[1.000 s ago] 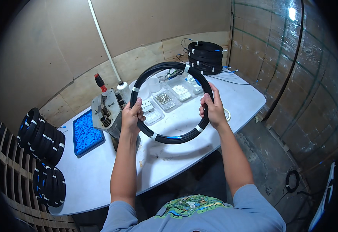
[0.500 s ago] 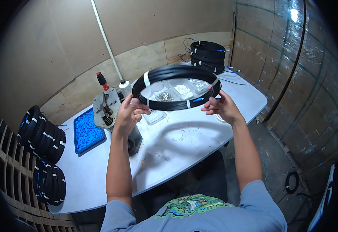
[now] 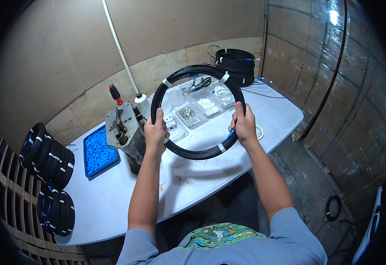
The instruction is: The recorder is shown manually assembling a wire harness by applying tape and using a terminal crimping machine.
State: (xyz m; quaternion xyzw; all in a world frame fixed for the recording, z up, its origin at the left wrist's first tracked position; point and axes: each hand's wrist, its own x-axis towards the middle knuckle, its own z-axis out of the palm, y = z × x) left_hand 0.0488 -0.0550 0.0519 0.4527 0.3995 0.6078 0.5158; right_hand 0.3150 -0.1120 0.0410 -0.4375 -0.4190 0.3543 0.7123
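Wrapped by both hands is one big black cable ring (image 3: 197, 154): its left side is grasped by the left hand (image 3: 156, 131), its right side by the right hand (image 3: 244, 127). It is held up over the white table (image 3: 91, 212), tilted so that the trays can be seen through its hole. If one hand were loosened too much, the whole ring could be dropped, since it is held at only two spots. If it were swung left, the grey machine (image 3: 124, 119) could be bumped, because it is so near the left hand. If it were dipped low, the clear trays (image 3: 199, 125) could be tipped and the silver bits (image 3: 187, 113) spilled. Loops might be let loose if a white band (image 3: 224, 77) were rubbed off, and the blue tip (image 3: 230, 134) might be bent if squeezed by the right hand beside it. Both forearms (image 3: 145, 190) are stretched forward, and the hands are set across from each other, almost level. Thumbs (image 3: 159, 114) are pointed up along the near side, and fingers (image 3: 234, 119) are curled around, with some fingertips hidden.
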